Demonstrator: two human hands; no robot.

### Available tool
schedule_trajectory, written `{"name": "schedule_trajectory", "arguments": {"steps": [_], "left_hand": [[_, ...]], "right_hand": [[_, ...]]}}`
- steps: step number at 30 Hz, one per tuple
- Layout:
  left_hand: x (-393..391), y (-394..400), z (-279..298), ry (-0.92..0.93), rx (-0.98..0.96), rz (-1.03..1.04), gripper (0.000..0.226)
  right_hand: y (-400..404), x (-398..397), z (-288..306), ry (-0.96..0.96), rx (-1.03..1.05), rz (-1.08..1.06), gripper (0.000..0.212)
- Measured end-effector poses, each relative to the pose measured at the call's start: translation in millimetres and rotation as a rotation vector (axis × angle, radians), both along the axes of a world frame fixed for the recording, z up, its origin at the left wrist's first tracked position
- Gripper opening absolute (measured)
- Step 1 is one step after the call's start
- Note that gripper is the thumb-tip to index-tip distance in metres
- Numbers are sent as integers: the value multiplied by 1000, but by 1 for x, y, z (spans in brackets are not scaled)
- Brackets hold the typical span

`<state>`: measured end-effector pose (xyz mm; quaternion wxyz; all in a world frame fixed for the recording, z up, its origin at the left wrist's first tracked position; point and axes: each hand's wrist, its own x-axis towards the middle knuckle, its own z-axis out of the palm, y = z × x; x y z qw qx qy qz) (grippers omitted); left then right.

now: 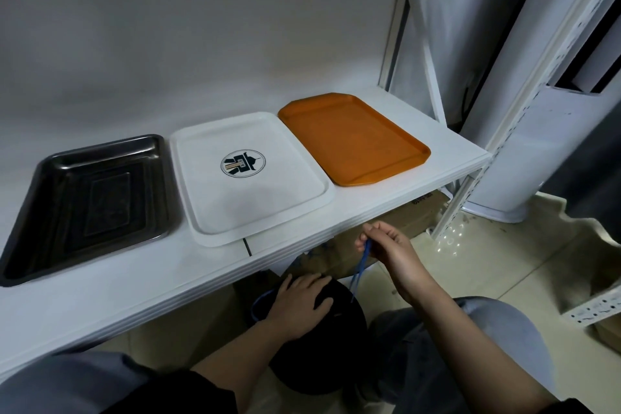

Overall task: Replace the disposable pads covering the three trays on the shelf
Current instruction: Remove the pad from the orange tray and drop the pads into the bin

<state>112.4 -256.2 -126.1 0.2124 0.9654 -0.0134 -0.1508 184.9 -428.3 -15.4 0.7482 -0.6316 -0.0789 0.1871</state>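
Observation:
Three bare trays lie side by side on the white shelf: a dark metal tray at left, a white tray with a round logo in the middle, an orange tray at right. No pad lies on any of them. Below the shelf's front edge, my left hand rests flat on a black bag on the floor. My right hand pinches a thin blue drawstring that runs down to the bag.
A brown cardboard box sits under the shelf. A white perforated shelf post rises at right, with a white standing unit behind it. My knees in grey trousers flank the bag.

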Motion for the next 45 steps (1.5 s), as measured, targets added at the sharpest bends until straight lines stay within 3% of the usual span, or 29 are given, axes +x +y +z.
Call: {"name": "schedule_trajectory", "arguments": {"steps": [4, 10, 12, 17, 28, 35, 38, 42, 45], "left_hand": [[-14, 34, -6, -91, 9, 208, 50], [-29, 66, -6, 142, 11, 474, 57], [-32, 72, -5, 176, 24, 514, 48], [-33, 79, 2, 174, 50, 521, 31], [-30, 70, 26, 165, -93, 498, 1], [-29, 70, 34, 189, 16, 418, 24], [-32, 70, 35, 167, 51, 411, 17], [-33, 66, 46, 183, -84, 438, 3], [-30, 63, 53, 235, -280, 471, 9]], "right_hand": [[12, -3, -1, 5, -7, 17, 25], [28, -9, -2, -36, -92, 80, 28], [33, -10, -1, -38, -108, 86, 29], [42, -13, -3, -70, -144, 103, 29], [66, -18, -41, -191, -478, 280, 3], [76, -20, -74, -249, -687, 385, 16], [78, -21, -82, -277, -758, 397, 18], [79, -22, -86, -334, -853, 460, 14], [80, -24, -87, -350, -819, 555, 30]]}}
